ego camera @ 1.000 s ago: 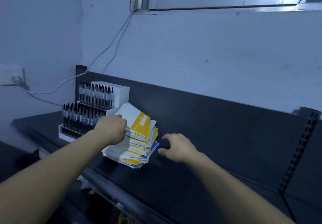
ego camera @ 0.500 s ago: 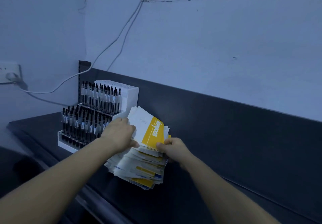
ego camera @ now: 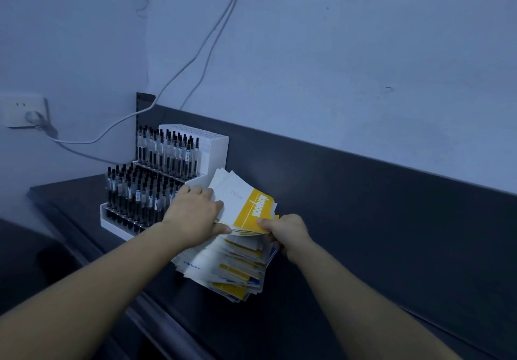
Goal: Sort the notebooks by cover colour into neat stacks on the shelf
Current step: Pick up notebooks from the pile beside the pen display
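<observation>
The long, slender left forearm (ego camera: pixel 98 289) and right forearm (ego camera: pixel 349 298) are bare along all their visible length, from the lower edge up to the wrists. The left hand (ego camera: pixel 195 217) and right hand (ego camera: pixel 288 233) are bare too; nail detail is too blurred to tell

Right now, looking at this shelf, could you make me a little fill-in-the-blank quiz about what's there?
The top notebook, held by the left hand and right hand, has a white and ____ cover. The white rack beside the pile holds rows of ____. The pile lies on a dark ____.
Missing words: yellow; pens; shelf.
</observation>
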### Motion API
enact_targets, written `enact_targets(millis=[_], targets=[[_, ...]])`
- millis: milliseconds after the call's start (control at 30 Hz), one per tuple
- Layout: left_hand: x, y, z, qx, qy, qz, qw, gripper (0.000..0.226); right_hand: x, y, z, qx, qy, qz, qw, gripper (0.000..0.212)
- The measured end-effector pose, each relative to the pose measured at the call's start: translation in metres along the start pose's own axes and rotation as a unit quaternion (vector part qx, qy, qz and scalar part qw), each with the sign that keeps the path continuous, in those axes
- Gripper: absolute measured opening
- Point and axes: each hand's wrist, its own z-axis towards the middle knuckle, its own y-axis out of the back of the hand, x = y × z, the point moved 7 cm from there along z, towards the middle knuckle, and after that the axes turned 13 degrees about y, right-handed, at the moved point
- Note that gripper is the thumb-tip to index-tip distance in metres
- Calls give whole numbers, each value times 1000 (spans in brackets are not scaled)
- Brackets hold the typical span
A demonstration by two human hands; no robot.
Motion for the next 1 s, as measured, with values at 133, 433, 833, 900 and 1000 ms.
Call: enact_targets(millis=[133,433,833,900,1000], targets=[[-1,3,-3,3,-3,-11,1000,68,4,-5,-7,12,-58,177,982,23],[-3,11,-2,-37,-11,-66,997,77,13,-12,-13,62,-78,203,974,20],[-27,6,12,213,234,-749,582,12,16,38,-47,-9,-17,287,958,17],[-41,1,9,256,241,-775,525,15,11,52,-57,-11,6,267,964,15],[-67,10,-3,263,228,-776,526,25,2,77,-73,-33,31,226,973,13]])
